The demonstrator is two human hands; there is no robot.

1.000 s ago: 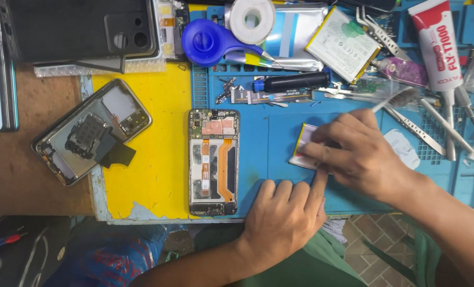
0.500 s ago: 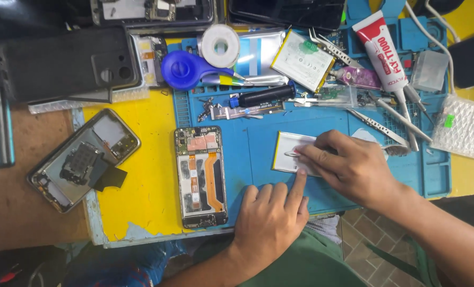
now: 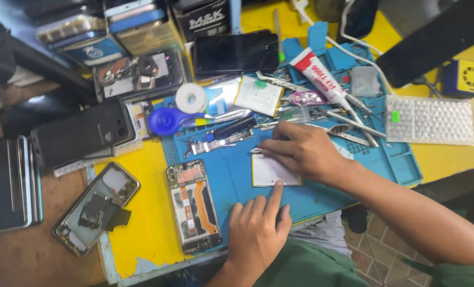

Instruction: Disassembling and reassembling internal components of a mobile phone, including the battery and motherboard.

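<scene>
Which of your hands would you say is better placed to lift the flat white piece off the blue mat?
Probably the right hand: its fingers already lie across the upper edge of the flat white piece on the blue mat. The left hand only pins the lower edge with one fingertip.

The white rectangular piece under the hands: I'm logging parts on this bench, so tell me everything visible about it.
The white rectangular piece is thin, flat and pale, possibly a phone battery, with a darker rim. It lies flat on the blue work mat, right of the opened phone. The left hand presses its lower edge with the forefinger; the right hand covers its upper right part.
</scene>
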